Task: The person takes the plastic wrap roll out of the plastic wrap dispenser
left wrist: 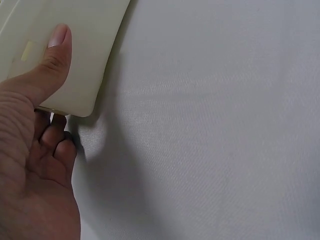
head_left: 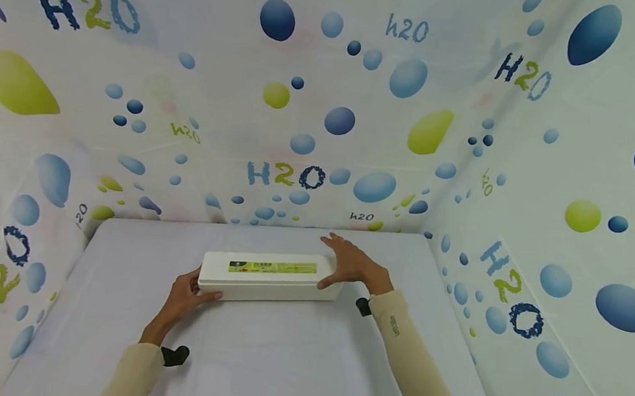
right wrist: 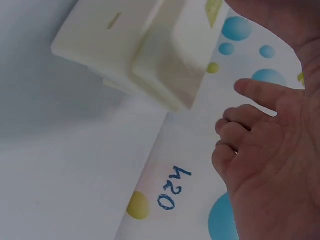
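A long white lidded box [head_left: 271, 292] with a green-and-yellow label [head_left: 273, 267] on its lid lies crosswise in the head view. My left hand [head_left: 184, 297] grips its left end. In the left wrist view the left thumb [left wrist: 60, 50] lies along the box's pale side [left wrist: 90, 75], while the other fingers curl at the end edge, partly hidden. Over the right end my right hand [head_left: 353, 266] is spread, thumb pointing toward the front edge. Seen from the right wrist, that hand [right wrist: 275, 135] has its fingers apart, beside the box's end [right wrist: 100, 30].
Under the box is a white-covered table [head_left: 275, 363]. A backdrop [head_left: 215, 114] printed with blue and green drops and H2O lettering rises behind the table and along both sides. Dark straps [head_left: 176, 356] show at both wrists.
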### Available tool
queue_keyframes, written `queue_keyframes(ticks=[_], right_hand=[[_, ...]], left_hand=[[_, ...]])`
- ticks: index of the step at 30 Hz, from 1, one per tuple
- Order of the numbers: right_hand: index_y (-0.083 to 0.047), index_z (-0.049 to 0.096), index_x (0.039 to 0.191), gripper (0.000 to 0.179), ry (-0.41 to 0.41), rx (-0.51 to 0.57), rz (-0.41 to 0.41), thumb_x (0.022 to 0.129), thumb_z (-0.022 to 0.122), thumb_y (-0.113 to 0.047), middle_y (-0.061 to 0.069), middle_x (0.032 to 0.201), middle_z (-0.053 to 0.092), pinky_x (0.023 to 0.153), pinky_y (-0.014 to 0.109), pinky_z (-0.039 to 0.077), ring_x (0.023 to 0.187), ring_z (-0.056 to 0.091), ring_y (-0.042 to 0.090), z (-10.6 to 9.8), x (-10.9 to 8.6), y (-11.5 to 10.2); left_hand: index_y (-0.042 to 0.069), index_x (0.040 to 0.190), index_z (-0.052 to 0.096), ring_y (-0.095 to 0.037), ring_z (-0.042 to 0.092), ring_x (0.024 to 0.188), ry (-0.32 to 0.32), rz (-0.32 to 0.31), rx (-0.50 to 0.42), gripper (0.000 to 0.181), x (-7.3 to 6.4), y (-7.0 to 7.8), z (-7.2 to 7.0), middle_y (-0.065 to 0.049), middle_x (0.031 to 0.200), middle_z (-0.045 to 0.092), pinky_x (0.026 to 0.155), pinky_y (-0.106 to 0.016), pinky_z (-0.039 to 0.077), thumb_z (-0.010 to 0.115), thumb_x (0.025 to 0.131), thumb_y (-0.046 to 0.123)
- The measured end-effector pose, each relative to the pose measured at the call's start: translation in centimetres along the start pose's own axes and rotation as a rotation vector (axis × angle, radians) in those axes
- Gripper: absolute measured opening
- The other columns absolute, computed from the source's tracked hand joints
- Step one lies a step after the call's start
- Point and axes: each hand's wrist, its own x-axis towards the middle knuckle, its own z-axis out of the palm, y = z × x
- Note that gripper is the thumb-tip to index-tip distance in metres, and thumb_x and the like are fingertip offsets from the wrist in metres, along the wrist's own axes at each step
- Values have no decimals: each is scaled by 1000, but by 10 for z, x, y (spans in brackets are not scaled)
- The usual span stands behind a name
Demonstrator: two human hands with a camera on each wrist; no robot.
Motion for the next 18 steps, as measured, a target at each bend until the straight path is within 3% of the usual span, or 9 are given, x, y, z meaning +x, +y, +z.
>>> queue_keyframes(ticks=[9,16,18], right_hand=[[-1,35,169,125,-22,-29,61,72,104,-39,21,178,33,135,60,31,165,34,44,19,-1,3],[2,39,167,123,-12,-58,58,70,106,-34,22,176,37,134,59,34,162,39,44,24,-4,-3],[2,40,166,121,-6,-62,62,70,106,-32,22,175,39,134,58,34,161,41,43,25,-4,-4]], left_hand=[[-8,167,30,-50,47,154,-5,-21,-18,99,-1,-3,-2,-30,170,41,124,-53,39,90,92,13],[-12,166,28,-53,44,154,-8,-24,-28,96,-7,9,-1,-34,168,38,125,-57,37,88,92,6],[-13,166,28,-54,44,154,-5,-25,-26,97,-6,7,-1,-34,168,38,124,-57,37,88,92,5]])
